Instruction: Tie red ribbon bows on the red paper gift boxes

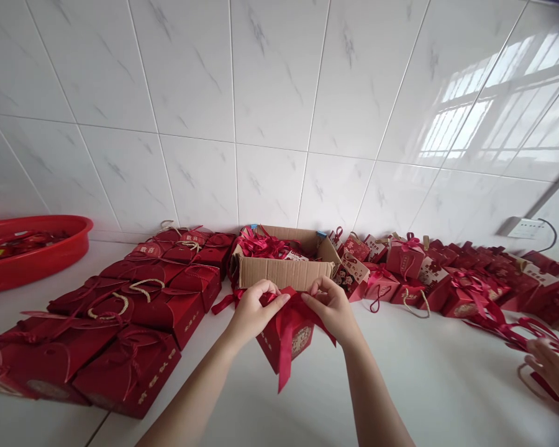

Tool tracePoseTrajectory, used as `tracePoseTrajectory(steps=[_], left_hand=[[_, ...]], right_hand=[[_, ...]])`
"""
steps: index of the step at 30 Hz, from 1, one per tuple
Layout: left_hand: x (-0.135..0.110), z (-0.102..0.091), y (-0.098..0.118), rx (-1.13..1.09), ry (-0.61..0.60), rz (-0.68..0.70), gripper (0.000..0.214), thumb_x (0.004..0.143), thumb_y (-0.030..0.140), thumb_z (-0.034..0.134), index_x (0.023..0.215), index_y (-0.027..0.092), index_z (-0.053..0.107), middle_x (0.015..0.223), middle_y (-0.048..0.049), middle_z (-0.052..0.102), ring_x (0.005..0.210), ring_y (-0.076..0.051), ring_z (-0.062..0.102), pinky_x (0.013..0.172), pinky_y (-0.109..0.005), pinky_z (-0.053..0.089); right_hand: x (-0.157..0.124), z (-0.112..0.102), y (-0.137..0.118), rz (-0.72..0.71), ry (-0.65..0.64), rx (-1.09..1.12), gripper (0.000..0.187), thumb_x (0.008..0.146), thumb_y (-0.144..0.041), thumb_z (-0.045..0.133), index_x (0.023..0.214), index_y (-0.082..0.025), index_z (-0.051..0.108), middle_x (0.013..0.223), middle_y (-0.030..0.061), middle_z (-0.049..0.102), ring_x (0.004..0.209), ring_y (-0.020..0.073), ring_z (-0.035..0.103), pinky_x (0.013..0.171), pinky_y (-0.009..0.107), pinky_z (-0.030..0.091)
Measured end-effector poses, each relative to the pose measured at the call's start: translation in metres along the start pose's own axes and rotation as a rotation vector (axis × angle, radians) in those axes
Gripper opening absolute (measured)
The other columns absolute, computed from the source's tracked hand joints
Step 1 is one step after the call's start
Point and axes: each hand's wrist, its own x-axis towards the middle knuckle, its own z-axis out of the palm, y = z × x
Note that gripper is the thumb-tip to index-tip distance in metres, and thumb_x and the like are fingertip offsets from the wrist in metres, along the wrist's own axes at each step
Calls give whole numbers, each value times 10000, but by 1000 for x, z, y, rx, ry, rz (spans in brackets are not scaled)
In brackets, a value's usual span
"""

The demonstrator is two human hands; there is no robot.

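A small red gift box (276, 343) with gold printing stands on the white table right in front of me. Over its top runs a glossy red ribbon (286, 347), one tail hanging down the front edge. My left hand (256, 304) pinches the ribbon between thumb and fingers on the left side of the box top. On the other side, my right hand (330, 305) pinches the ribbon too, thumb against fingertips. The two thumbs are close together above the box. Part of the box top is hidden by the ribbon and my fingers.
Behind the gift box is an open cardboard carton (286, 273) full of red ribbons. Rows of larger red boxes (125, 366) stand at left, near a red plastic basin (37, 261). Many small boxes (405, 257) line the right. Another person's hand (552, 366) shows at the right edge.
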Motion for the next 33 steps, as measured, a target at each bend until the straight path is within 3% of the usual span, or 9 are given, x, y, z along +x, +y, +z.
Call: tracePoseTrajectory(steps=[6, 10, 13, 16, 25, 33], left_hand=[[-3, 0, 9, -154, -103, -83, 332, 754, 440, 626, 654, 193, 429, 894, -9, 669, 847, -166, 592, 754, -256, 447], [-5, 2, 11, -195, -142, -67, 380, 729, 393, 650, 610, 200, 346, 884, -16, 682, 866, -176, 605, 768, -266, 462], [-6, 4, 12, -174, -156, -51, 323, 727, 363, 647, 602, 197, 400, 867, -14, 682, 831, -166, 602, 755, -270, 466], [-6, 3, 12, -153, -147, -37, 284, 722, 369, 654, 608, 196, 459, 859, -22, 681, 858, -182, 614, 774, -288, 473], [-5, 4, 10, -297, -52, -130, 451, 721, 424, 661, 580, 207, 291, 773, -23, 662, 918, -221, 628, 781, -316, 479], [-6, 7, 10, -303, -95, -110, 429, 688, 379, 711, 563, 201, 340, 890, -71, 688, 1006, -241, 623, 834, -331, 486]], right_hand=[[-1, -1, -2, 42, -14, 172, 346, 715, -372, 727, 722, -203, 425, 609, -43, 541, 509, 83, 446, 487, 203, 337], [1, 0, -2, 29, 17, 218, 380, 675, -365, 759, 710, -200, 418, 650, -38, 549, 536, 84, 466, 498, 203, 358], [2, 0, 0, 22, 30, 232, 392, 661, -354, 769, 714, -199, 413, 675, -36, 559, 551, 80, 470, 509, 201, 367], [2, 0, 0, 22, 44, 235, 418, 639, -367, 780, 718, -202, 404, 687, -31, 567, 551, 82, 470, 514, 206, 377], [0, 6, -1, -7, 9, 223, 351, 695, -333, 747, 749, -204, 424, 674, -33, 554, 587, 94, 485, 547, 212, 378], [1, 3, -3, 19, 23, 329, 455, 627, -295, 791, 692, -208, 349, 634, -35, 583, 547, 88, 467, 555, 221, 381]])
